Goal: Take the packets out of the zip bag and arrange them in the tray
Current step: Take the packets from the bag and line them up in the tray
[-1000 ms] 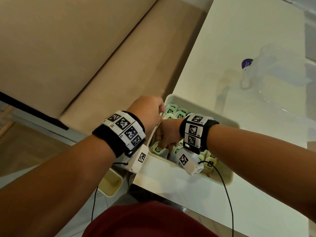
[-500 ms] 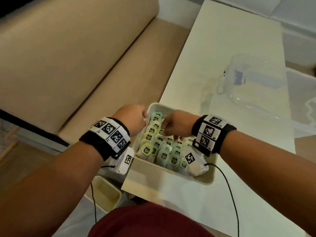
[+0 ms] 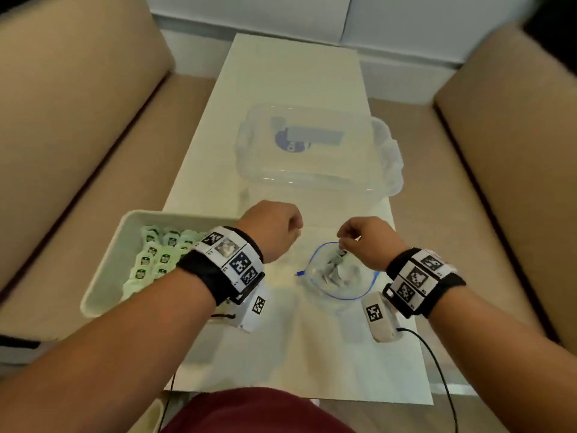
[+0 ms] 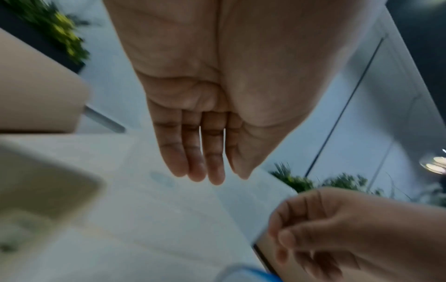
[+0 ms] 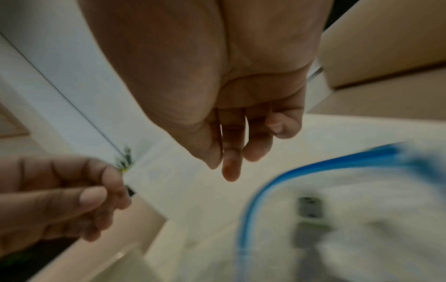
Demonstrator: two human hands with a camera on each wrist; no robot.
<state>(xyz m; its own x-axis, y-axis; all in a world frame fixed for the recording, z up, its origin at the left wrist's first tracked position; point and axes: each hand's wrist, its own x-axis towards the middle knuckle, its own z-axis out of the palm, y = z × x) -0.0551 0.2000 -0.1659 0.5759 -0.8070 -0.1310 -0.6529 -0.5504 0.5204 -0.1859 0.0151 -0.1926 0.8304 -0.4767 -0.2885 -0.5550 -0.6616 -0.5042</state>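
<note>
A cream tray (image 3: 104, 273) sits at the table's left edge, packed with rows of green packets (image 3: 157, 256). To its right lies the clear zip bag (image 3: 351, 284) with a blue rim, mouth open, a few packets (image 3: 335, 265) inside. My right hand (image 3: 345, 238) hovers just above the bag's mouth, fingers loosely curled and holding nothing (image 5: 229, 166). The bag's blue rim (image 5: 265, 183) lies below it. My left hand (image 3: 290, 228) hangs between tray and bag, fingers relaxed and holding nothing (image 4: 207, 171).
A clear lidded plastic box (image 3: 315, 170) stands on the white table (image 3: 312, 354) behind the bag. Beige sofa cushions (image 3: 62, 135) flank the table on both sides. A small cream bin (image 3: 150, 414) sits on the floor at the near left.
Both hands have left the tray and moved right to the zip bag. The head view has swung from the tray to the middle of the table.
</note>
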